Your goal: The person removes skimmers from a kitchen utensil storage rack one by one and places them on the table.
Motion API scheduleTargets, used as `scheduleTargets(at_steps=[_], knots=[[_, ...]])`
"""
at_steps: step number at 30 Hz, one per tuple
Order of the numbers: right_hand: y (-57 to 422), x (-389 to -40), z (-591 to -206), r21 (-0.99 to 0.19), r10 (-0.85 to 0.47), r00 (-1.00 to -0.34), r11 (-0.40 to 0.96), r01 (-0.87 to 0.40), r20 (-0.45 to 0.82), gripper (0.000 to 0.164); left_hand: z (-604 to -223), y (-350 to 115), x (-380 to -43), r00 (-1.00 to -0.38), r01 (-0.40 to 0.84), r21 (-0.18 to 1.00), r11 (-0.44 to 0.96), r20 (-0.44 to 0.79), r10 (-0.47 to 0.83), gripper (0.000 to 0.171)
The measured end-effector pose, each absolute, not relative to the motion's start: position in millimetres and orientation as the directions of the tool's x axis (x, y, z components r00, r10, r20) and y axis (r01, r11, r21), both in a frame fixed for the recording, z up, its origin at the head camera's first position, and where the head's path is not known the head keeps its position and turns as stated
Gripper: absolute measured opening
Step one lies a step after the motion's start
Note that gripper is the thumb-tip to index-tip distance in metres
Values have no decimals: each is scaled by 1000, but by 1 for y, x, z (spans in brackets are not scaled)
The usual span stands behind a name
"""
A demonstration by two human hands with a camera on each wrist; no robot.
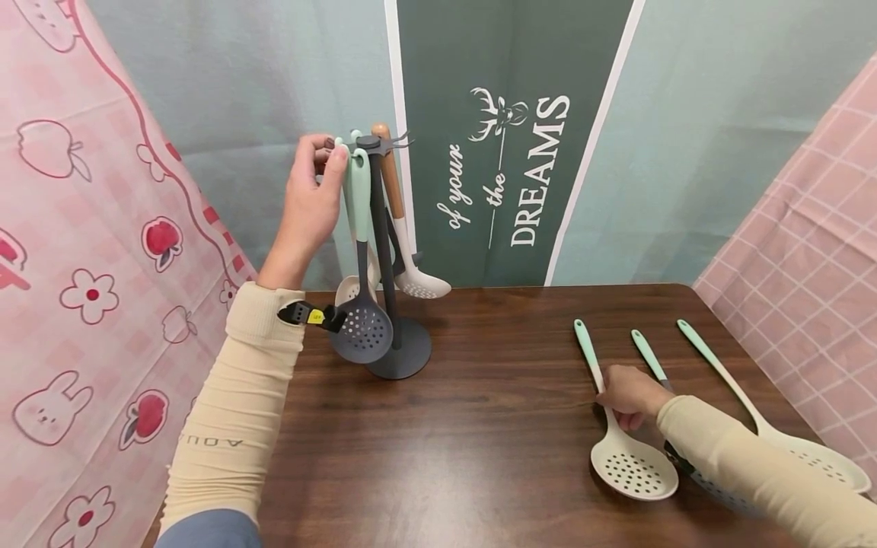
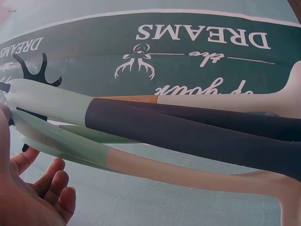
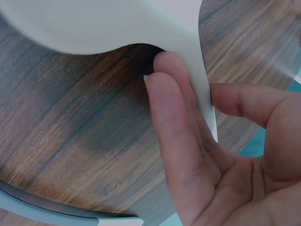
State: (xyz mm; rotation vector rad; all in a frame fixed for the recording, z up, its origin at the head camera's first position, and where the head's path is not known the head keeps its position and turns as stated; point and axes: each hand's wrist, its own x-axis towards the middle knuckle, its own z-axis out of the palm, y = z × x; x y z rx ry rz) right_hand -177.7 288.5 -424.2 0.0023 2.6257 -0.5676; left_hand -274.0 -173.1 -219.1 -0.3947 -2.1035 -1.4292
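My left hand (image 1: 314,199) is at the top of a dark utensil stand (image 1: 404,354), pinching the mint handle end of a cream skimmer (image 2: 155,169) by a hook. That skimmer's head is mostly behind a grey skimmer (image 1: 363,327), which hangs in front with its own mint handle. In the left wrist view, the thumb lies on the handle end and the other fingers curl loosely below. On the table at right, my right hand (image 1: 633,396) pinches the shaft of another cream skimmer (image 1: 633,466) between thumb and fingers, just above its perforated bowl.
A wooden-handled white slotted utensil (image 1: 418,281) hangs on the stand's right side. Right of my right hand lie a mint-handled grey utensil (image 1: 649,354), partly under my forearm, and a large cream skimmer (image 1: 774,434). Curtains (image 1: 808,175) rise around the brown table (image 1: 479,426).
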Motion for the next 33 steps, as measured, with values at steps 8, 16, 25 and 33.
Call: scheduleTargets(at_steps=[8, 16, 25, 33], knots=[[290, -178, -428, -391, -79, -892, 913, 114, -445, 21, -219, -173, -275, -796, 537, 755, 377, 601, -69, 30], [292, -178, -432, -389, -71, -889, 913, 125, -452, 22, -220, -173, -275, -797, 538, 752, 380, 600, -60, 30], [289, -175, -432, -377, -70, -900, 920, 109, -431, 23, -221, -173, -274, -799, 530, 750, 396, 598, -64, 34], [285, -173, -428, -323, -88, -919, 945, 45, -383, 23, -219, -171, -272, -794, 535, 744, 401, 605, -64, 37]])
